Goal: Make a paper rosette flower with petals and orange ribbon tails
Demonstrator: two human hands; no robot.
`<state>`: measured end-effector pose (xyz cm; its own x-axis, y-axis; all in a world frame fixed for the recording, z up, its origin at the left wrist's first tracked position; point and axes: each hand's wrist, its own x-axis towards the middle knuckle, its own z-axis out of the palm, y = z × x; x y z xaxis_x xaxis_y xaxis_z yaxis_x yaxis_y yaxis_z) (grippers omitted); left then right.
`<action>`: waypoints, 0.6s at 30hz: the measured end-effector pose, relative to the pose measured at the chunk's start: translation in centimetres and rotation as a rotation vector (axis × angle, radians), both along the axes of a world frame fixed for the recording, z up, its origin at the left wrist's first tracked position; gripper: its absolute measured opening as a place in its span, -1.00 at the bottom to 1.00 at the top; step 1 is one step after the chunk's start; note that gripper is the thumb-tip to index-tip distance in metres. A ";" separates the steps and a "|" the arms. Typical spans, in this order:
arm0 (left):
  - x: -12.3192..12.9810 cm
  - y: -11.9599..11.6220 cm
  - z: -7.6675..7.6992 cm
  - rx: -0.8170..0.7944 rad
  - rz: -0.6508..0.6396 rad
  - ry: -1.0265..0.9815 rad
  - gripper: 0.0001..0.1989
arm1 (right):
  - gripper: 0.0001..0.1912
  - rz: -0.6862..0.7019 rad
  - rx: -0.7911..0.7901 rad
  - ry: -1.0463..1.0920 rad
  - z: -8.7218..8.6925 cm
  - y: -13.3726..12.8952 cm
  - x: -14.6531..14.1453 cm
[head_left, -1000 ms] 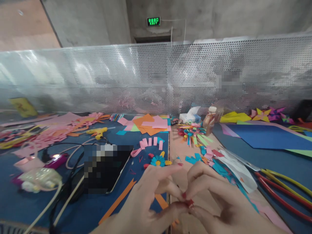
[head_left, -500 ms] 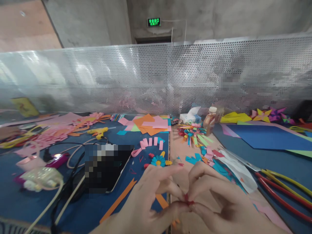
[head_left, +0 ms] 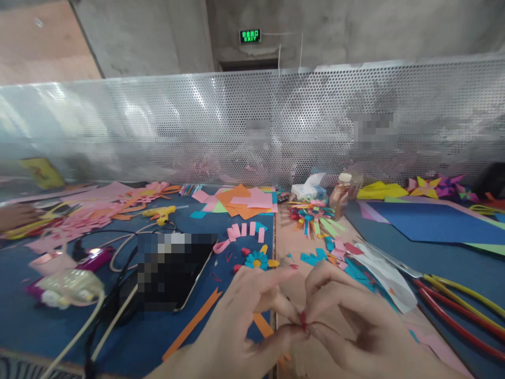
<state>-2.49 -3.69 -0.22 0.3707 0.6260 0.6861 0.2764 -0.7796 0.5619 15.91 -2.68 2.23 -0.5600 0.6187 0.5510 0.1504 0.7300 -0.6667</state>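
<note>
Your two hands meet fingertip to fingertip, pinching a small red piece [head_left: 303, 320] between them.
Your left hand [head_left: 244, 310] and right hand [head_left: 355, 318] both have thumb and finger closed on it, above the brown strip [head_left: 315, 358] of the tabletop; your fingers hide most of its shape. Just beyond your left hand lies a blue paper flower [head_left: 256, 260] with a yellow centre, red and yellow bits around it and a row of pink paper tabs [head_left: 244, 230] behind. An orange paper strip [head_left: 192, 325] lies to your left, between that hand and a black tablet [head_left: 197, 273]. To your right, large scissors [head_left: 418, 276] with red and yellow handles rest near white paper [head_left: 389, 279].
</note>
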 end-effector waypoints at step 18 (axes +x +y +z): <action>0.1 0.7 0.1 0.012 0.113 -0.052 -0.82 | -0.82 -0.169 0.188 -0.016 -0.8 0.0 -1.0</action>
